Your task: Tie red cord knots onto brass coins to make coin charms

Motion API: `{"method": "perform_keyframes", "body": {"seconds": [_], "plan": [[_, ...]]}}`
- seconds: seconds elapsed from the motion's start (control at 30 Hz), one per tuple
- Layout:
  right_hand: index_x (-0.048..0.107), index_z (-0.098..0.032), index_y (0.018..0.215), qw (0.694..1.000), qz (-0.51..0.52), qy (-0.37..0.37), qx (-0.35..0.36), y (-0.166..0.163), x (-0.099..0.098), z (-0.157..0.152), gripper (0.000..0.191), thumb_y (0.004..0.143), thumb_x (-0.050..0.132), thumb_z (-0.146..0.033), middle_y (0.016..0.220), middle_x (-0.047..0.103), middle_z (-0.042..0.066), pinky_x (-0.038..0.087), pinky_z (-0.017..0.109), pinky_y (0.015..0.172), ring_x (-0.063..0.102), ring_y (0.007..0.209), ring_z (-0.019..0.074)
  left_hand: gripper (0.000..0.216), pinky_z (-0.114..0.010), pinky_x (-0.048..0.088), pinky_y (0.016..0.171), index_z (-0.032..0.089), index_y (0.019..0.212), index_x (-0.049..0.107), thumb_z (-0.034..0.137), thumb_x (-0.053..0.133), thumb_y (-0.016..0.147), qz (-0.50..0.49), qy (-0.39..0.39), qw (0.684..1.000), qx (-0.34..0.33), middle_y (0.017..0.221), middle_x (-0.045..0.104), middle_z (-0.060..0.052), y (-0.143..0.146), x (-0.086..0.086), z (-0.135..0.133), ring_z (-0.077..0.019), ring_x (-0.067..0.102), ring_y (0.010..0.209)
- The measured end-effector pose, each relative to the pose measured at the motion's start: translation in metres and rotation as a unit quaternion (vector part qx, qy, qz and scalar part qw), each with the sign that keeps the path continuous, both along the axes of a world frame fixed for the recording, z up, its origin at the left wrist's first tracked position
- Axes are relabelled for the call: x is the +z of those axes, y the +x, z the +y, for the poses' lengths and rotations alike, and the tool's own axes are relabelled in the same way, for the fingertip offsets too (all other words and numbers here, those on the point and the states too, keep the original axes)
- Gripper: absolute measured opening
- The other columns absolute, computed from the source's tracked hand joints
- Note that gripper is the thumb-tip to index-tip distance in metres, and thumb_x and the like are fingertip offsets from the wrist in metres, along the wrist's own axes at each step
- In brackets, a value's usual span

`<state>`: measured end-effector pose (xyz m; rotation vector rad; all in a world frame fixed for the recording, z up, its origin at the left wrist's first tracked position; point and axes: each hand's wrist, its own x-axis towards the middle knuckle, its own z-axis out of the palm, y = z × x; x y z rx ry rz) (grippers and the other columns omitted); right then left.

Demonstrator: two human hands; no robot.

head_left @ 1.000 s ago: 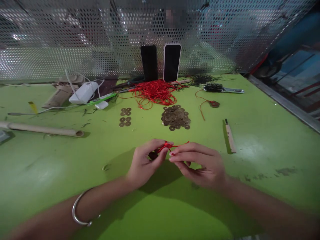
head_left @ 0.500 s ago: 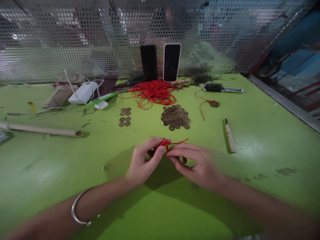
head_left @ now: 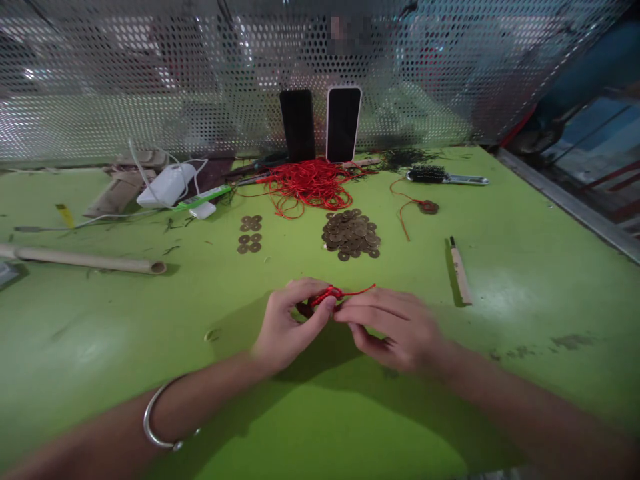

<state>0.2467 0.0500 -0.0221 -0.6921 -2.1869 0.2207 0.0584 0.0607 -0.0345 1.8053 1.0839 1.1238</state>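
I cannot tell what the right hand [head_left: 395,327] has in its grip, but the left hand's [head_left: 290,323] grip pinches knotted red cord [head_left: 330,293] above the bench [head_left: 530,287], where a slackened pinch or uneven pull could loosen it, this side of the holed-coin pile [head_left: 351,235].

A silver bangle [head_left: 147,421] circled the left forearm [head_left: 215,390]: a thin, smooth, shiny ring, open at one side, its two ends finished in small round knobs [head_left: 178,445]. The left hand [head_left: 290,327] and the right hand [head_left: 395,327] were bare, and so was the right forearm [head_left: 505,400].
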Motion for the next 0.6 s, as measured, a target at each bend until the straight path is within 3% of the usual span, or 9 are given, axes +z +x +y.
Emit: {"method": "perform_keyframes", "body": {"seconds": [0.1,0.2,0.43,0.6], "plan": [[0.063,-0.020,0.099,0.997,0.030,0.056,-0.035,0.005,0.009,0.004,0.025,0.082,0.056,-0.004,0.075,0.070,0.002,0.054,0.021,0.057,0.063,0.065,0.0109,0.011,-0.028,0.050,0.064,0.018,0.087,0.073,0.024,0.064,0.082,-0.007,-0.008,1.000,-0.019,0.077,0.072,-0.005,0.000,-0.001,0.000,-0.0154,0.063,0.070],[0.063,-0.019,0.099,0.997,0.035,0.035,-0.056,0.007,0.012,0.009,0.023,0.082,0.057,-0.004,0.078,0.068,0.004,0.053,0.023,0.058,0.062,0.068,0.0120,0.011,-0.027,0.047,0.065,0.018,0.087,0.072,0.022,0.063,0.083,-0.008,0.005,0.998,-0.057,0.075,0.070,-0.004,-0.001,-0.001,0.000,-0.0141,0.061,0.068],[0.064,-0.017,0.103,1.000,0.015,-0.011,0.000,0.006,0.004,0.011,0.019,0.087,0.058,-0.010,0.082,0.066,0.005,0.051,0.024,0.062,0.060,0.072,0.0124,0.017,-0.027,0.042,0.065,0.015,0.073,0.067,0.022,0.058,0.085,0.026,0.026,0.995,-0.096,0.067,0.065,-0.002,0.000,-0.001,0.001,-0.0124,0.056,0.064],[0.065,-0.017,0.104,0.999,0.028,-0.025,0.024,0.008,0.005,0.012,0.020,0.088,0.057,-0.010,0.083,0.064,0.005,0.049,0.022,0.063,0.058,0.074,0.0108,0.014,-0.026,0.042,0.066,0.015,0.077,0.068,0.021,0.059,0.086,0.010,0.005,0.993,-0.121,0.070,0.066,-0.002,0.000,-0.001,0.001,-0.0121,0.057,0.066]]}}
